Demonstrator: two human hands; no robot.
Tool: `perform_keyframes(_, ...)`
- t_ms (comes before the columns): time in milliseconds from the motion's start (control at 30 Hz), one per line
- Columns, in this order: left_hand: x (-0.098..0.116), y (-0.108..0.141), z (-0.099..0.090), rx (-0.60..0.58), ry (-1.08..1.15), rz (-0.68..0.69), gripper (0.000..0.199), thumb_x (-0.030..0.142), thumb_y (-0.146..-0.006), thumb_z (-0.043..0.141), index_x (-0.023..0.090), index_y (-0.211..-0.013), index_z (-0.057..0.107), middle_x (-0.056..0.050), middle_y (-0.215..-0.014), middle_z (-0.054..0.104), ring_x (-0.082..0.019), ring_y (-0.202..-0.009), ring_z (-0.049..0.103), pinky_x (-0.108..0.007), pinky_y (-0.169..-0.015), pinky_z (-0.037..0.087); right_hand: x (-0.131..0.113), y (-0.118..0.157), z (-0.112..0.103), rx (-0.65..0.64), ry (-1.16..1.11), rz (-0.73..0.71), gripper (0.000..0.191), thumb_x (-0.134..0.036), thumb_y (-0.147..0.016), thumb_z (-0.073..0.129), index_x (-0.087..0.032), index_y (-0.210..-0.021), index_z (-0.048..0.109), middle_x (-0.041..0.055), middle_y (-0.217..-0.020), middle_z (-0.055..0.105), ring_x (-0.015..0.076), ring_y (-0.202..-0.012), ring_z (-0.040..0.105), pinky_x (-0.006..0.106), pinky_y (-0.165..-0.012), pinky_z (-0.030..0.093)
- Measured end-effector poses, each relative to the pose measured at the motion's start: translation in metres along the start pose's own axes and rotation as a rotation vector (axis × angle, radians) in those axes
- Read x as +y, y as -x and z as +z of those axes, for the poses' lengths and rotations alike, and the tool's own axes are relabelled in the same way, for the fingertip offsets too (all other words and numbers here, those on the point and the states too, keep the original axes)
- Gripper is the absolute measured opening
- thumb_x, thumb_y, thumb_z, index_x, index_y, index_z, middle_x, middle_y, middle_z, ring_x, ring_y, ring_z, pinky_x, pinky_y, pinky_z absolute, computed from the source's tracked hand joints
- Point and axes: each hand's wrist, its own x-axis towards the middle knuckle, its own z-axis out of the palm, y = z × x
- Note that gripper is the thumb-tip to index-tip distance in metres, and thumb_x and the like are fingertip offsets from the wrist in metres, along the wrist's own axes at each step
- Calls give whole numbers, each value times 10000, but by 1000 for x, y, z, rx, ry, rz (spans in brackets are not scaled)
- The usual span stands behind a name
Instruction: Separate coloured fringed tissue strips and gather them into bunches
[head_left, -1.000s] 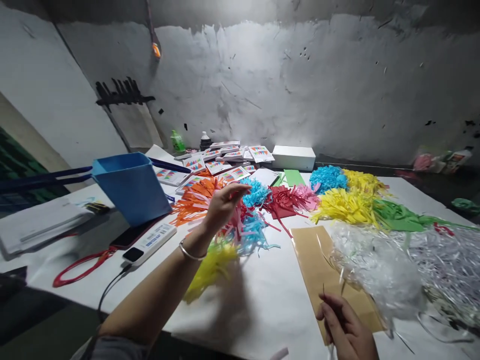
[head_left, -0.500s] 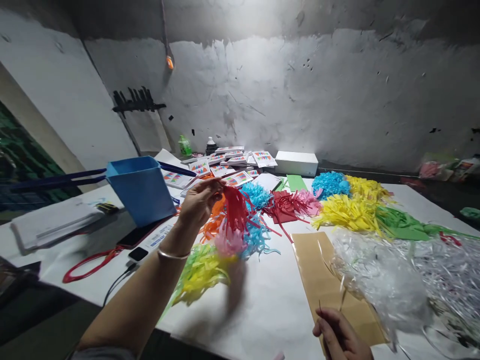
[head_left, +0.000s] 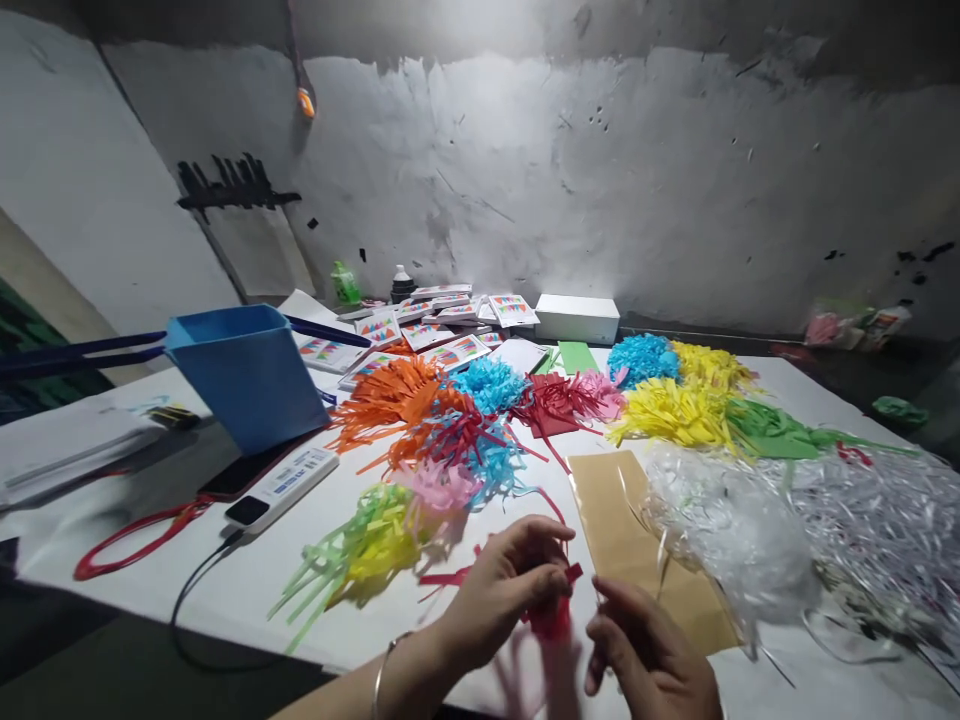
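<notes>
My left hand (head_left: 510, 580), with a bangle at the wrist, pinches a red paper tassel (head_left: 551, 622) over the near part of the white table. Red strips stick out on both sides of its fingers. Close by on the right, my right hand (head_left: 652, 645) has its thumb and fingers curled towards the tassel; whatever thin thing they hold is too small to make out. Beyond my left hand lie a pink tassel (head_left: 439, 487), a yellow tassel (head_left: 382, 545), a light green tassel (head_left: 319, 570) and an orange tassel (head_left: 397, 405). A brown paper sheet (head_left: 611, 500) lies beyond my right hand.
Clear plastic strips (head_left: 742, 540) are heaped on the right, with yellow fringe (head_left: 675, 412) and green fringe (head_left: 772, 430) behind. A blue bin (head_left: 247, 375), a white power bank (head_left: 285, 490) and its cable occupy the left. Printed packets (head_left: 450, 310) and a white box (head_left: 577, 318) stand near the wall.
My left hand has brought the red tassel from above the pile down and right, towards me. My right hand has shifted slightly left, so both hands are now close together. The view has turned slightly.
</notes>
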Motion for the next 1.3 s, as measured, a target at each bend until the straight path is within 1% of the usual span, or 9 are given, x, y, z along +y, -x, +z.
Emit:
perform_keyframes(67, -17, 1, 4, 14, 61, -74, 383, 391, -732, 867, 192, -1011, 698, 9, -704, 663, -65, -471, 551, -157, -444, 397, -5, -4, 4, -77, 4, 72, 262, -474, -829, 711, -253, -959, 766, -7, -716, 664, 111, -488, 595, 215, -491, 506)
perform_keyframes(133, -23, 4, 5, 15, 87, -113, 390, 414, -721, 870, 189, -989, 697, 12, -720, 659, -68, -506, 557, -161, -476, 405, -5, -7, 5, -113, 2, 113, 275, -484, -830, 704, -215, -863, 754, 1, -703, 651, 112, -503, 583, 212, -490, 495)
perform_keyframes(267, -22, 9, 6, 60, 25, -162, 353, 414, -730, 863, 156, -907, 700, -18, -770, 683, -107, -642, 605, -195, -601, 460, 2, -9, 3, -35, -22, 178, 293, -489, -811, 726, -197, -829, 728, -12, -676, 636, 93, -492, 553, 193, -483, 466)
perform_keyframes(400, -26, 11, 2, 184, 134, -228, 361, 404, -705, 882, 159, -860, 668, 4, -667, 669, -89, -543, 570, -179, -536, 427, 7, -5, 3, 91, 47, 175, 312, -510, -788, 739, -205, -852, 744, -13, -646, 649, 99, -486, 568, 191, -496, 479)
perform_keyframes(533, -32, 8, -1, 226, 312, -270, 377, 359, -648, 926, 146, -799, 654, 15, -624, 656, -48, -488, 531, -141, -507, 397, 3, -1, 4, 78, 195, 115, 304, -517, -824, 684, -221, -813, 754, -29, -578, 601, 80, -410, 493, 182, -401, 387)
perform_keyframes(667, -34, 7, 1, 237, 365, -272, 345, 320, -661, 923, 139, -790, 659, -5, -663, 683, -48, -489, 546, -146, -512, 427, 0, 3, 6, 43, 326, -10, 282, -487, -860, 636, -246, -766, 749, -29, -561, 607, 92, -494, 551, 171, -509, 424)
perform_keyframes(900, -35, 10, 3, 231, 387, -252, 335, 321, -674, 915, 146, -784, 651, 14, -622, 658, -52, -481, 526, -152, -500, 430, 11, 9, 8, 26, 399, -51, 341, -508, -897, 582, -228, -779, 737, -14, -559, 642, 104, -453, 538, 201, -464, 393)
perform_keyframes(1133, -38, 12, 1, 254, 330, -206, 309, 313, -676, 913, 149, -770, 668, 14, -618, 672, -65, -525, 563, -153, -539, 429, 13, 9, 7, 18, 446, -26, 366, -528, -886, 581, -220, -751, 724, 0, -573, 648, 121, -493, 554, 211, -501, 400)
perform_keyframes(1300, -34, 18, -1, 273, 142, -187, 348, 325, -650, 923, 141, -742, 642, -4, -678, 696, -89, -591, 592, -174, -582, 446, 10, 5, 3, -77, 237, 161, 435, -590, -834, 624, -184, -697, 693, -30, -492, 499, 80, -430, 375, 199, -410, 280)
